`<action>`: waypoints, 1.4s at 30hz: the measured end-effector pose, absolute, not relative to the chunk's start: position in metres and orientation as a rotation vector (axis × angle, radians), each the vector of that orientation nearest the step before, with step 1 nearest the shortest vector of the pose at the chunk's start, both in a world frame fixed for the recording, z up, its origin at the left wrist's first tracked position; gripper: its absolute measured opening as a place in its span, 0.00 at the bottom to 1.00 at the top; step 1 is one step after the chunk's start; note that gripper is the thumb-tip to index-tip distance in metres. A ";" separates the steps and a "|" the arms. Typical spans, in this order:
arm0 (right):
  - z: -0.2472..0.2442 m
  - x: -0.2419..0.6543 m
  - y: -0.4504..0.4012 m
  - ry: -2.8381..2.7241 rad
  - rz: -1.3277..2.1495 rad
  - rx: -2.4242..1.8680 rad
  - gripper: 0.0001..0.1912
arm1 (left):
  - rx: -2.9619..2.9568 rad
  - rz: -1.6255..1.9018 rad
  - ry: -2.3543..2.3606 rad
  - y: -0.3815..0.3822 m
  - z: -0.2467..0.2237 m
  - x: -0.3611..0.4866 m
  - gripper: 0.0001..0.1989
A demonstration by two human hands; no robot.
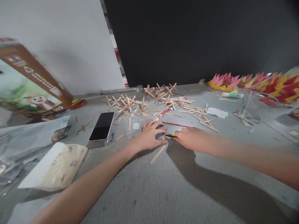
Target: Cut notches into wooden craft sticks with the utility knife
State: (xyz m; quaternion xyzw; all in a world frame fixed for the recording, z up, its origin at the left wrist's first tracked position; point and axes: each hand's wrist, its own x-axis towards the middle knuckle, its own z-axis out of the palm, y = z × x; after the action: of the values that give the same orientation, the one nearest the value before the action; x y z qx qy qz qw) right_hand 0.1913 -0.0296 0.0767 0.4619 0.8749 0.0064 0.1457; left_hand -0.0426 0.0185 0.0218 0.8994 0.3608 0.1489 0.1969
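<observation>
My left hand (pixel 151 135) rests on the grey table with its thumb and fingers curved round the upper end of a wooden craft stick (pixel 157 155), pressing it down. The stick's lower part points toward me. From the right, my right hand (pixel 188 138) grips what looks like a yellow and black utility knife (pixel 171 135). Its dark tip reaches the stick between my left thumb and fingers; the exact contact is too small to make out. Just beyond both hands lie a thin red patterned strip (pixel 177 124) and a pink and clear wrapper (pixel 163 114).
Piles of craft sticks (pixel 130 104) lie behind my hands. To the left are a phone (pixel 102 126), a cream packet (pixel 63 166) and a printed carton (pixel 32 84). At right are folded-paper pieces (pixel 225 82), a glue stick (pixel 231 95) and a pale cable (pixel 249 104). A black panel (pixel 198 40) stands behind.
</observation>
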 end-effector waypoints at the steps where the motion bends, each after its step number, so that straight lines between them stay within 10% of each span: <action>1: 0.084 0.188 -0.028 2.499 0.018 1.293 0.14 | 2.520 0.419 1.013 0.019 0.021 -0.042 0.23; 42: 0.051 0.198 -0.043 2.477 -0.015 1.562 0.22 | 2.523 0.420 0.999 0.019 0.023 -0.043 0.25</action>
State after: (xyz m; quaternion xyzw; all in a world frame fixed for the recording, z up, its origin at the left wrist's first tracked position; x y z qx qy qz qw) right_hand 0.1980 -0.0434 0.0513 0.5305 0.8410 -0.0052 0.1063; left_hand -0.0429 0.0187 0.0225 0.9008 0.3567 0.1501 0.1967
